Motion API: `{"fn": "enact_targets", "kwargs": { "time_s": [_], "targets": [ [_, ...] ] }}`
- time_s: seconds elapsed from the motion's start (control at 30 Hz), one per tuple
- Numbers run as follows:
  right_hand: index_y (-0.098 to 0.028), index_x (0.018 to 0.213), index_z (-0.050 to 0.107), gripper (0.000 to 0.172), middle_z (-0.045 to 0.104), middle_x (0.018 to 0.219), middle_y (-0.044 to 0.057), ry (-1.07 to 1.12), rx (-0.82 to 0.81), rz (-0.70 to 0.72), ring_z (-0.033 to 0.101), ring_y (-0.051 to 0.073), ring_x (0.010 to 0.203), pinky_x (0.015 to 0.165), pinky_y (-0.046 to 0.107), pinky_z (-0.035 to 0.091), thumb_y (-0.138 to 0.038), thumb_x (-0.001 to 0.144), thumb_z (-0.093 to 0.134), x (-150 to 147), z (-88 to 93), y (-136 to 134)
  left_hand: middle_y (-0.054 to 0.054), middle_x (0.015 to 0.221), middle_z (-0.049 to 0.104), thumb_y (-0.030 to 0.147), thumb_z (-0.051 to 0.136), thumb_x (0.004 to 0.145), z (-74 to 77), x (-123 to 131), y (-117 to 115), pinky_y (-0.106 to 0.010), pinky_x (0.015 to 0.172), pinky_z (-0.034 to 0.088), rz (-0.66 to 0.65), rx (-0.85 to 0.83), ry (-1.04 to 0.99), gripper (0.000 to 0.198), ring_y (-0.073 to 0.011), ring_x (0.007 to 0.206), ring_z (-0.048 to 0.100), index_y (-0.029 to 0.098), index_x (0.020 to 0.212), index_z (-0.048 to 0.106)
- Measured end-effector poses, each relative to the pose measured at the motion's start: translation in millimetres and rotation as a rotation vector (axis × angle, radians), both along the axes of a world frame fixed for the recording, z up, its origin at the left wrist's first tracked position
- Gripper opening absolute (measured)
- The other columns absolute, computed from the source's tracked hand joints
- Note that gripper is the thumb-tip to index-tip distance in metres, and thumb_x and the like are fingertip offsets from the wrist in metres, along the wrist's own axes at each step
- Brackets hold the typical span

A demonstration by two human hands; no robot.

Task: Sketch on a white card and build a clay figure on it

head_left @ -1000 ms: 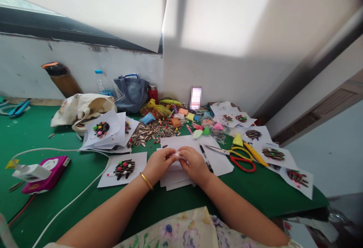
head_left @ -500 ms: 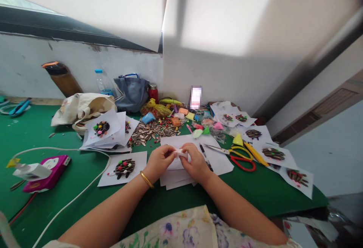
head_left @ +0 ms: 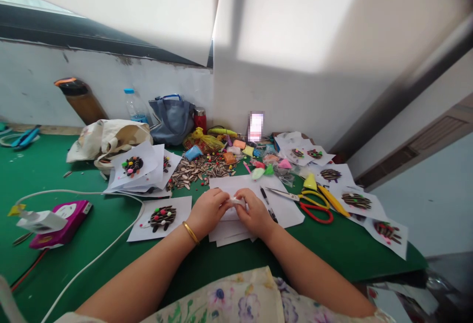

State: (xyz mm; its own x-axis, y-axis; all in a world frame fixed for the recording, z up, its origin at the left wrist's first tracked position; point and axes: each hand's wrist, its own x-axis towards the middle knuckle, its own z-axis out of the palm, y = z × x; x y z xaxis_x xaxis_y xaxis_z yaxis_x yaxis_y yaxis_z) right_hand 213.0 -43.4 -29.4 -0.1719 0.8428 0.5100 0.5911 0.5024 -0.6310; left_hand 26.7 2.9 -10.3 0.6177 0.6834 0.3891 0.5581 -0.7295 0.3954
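Observation:
My left hand (head_left: 207, 212) and my right hand (head_left: 253, 213) meet over a stack of white paper sheets (head_left: 284, 209) on the green table (head_left: 92, 234). Both pinch a small white lump (head_left: 234, 200) between their fingertips. A gold bangle (head_left: 190, 233) circles my left wrist. A black pen (head_left: 266, 203) lies just right of my right hand. A sheet with a dark seed-and-bead picture (head_left: 161, 216) lies left of my left hand.
A pile of sunflower seeds (head_left: 195, 170) and coloured clay packets (head_left: 254, 158) lie behind the paper. Scissors with yellow and red handles (head_left: 308, 203) rest to the right, beside several finished sheets (head_left: 356, 200). A white cable (head_left: 96, 254), pink device (head_left: 61, 222), bags and bottles sit left.
The hands stay together on the white lump, with the fingers shifting slightly around it. The view has barely moved.

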Motion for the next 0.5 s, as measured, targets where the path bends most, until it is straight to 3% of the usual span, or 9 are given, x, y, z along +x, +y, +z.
{"fn": "enact_targets", "kwargs": {
  "time_s": [0.17, 0.37, 0.5],
  "targets": [
    [-0.02, 0.098, 0.053, 0.012, 0.058, 0.09, 0.004, -0.012, -0.067, -0.085, 0.055, 0.019, 0.081, 0.075, 0.031, 0.044, -0.022, 0.088, 0.047, 0.5, 1.4, -1.5, -0.004, 0.078, 0.061, 0.029, 0.053, 0.093, -0.1, -1.2, -0.6, -0.03, 0.073, 0.042, -0.018, 0.077, -0.07, 0.018, -0.0183, 0.078, 0.055, 0.018, 0.082, 0.062],
    [-0.02, 0.096, 0.053, 0.011, 0.059, 0.086, 0.002, 0.004, -0.095, -0.071, 0.055, 0.018, 0.077, 0.073, 0.029, 0.044, -0.024, 0.089, 0.046, 0.9, 0.3, -2.4, -0.004, 0.085, 0.065, 0.027, 0.06, 0.09, -5.2, -1.3, -1.1, -0.028, 0.073, 0.044, -0.048, 0.045, -0.159, 0.018, -0.017, 0.08, 0.058, 0.021, 0.105, 0.066],
    [-0.021, 0.095, 0.053, 0.01, 0.059, 0.084, 0.002, 0.022, -0.126, -0.07, 0.055, 0.017, 0.075, 0.071, 0.028, 0.043, -0.025, 0.089, 0.047, 0.0, -0.8, -2.5, -0.005, 0.085, 0.066, 0.024, 0.058, 0.09, -5.7, -1.5, 0.0, -0.027, 0.073, 0.044, -0.063, 0.035, -0.156, 0.013, -0.0168, 0.079, 0.058, 0.021, 0.096, 0.069]
  ]
}}
